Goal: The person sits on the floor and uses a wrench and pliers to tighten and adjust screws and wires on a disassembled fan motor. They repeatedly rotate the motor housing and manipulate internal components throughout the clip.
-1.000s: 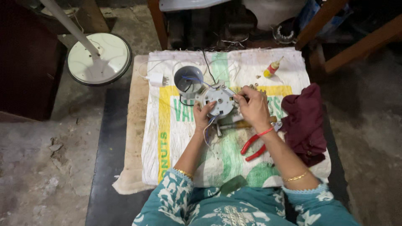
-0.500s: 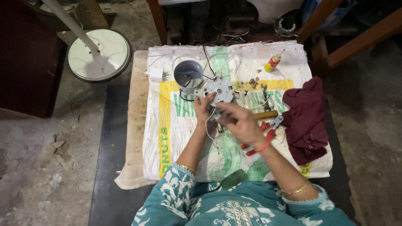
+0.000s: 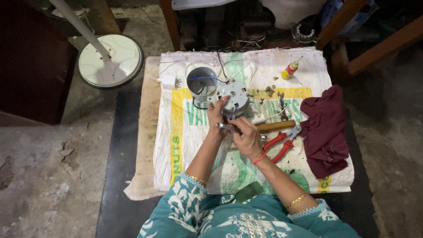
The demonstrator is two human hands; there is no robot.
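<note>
My left hand grips the edge of a round grey motor housing that rests on a white printed sack. My right hand sits just in front of it, closed around a small metal tool whose tip points left toward my left wrist. Thin wires run from the motor down between both hands. A grey cup-shaped cover stands to the left of the motor, touching it.
Red-handled pliers and a wooden-handled tool lie right of my hands. A maroon cloth, a small wrench, loose screws and a yellow bottle are further right. A white fan base stands on the floor left.
My right hand has come down from the top of the motor toward my body and now holds a small metal tool. My left hand has stayed on the motor.
</note>
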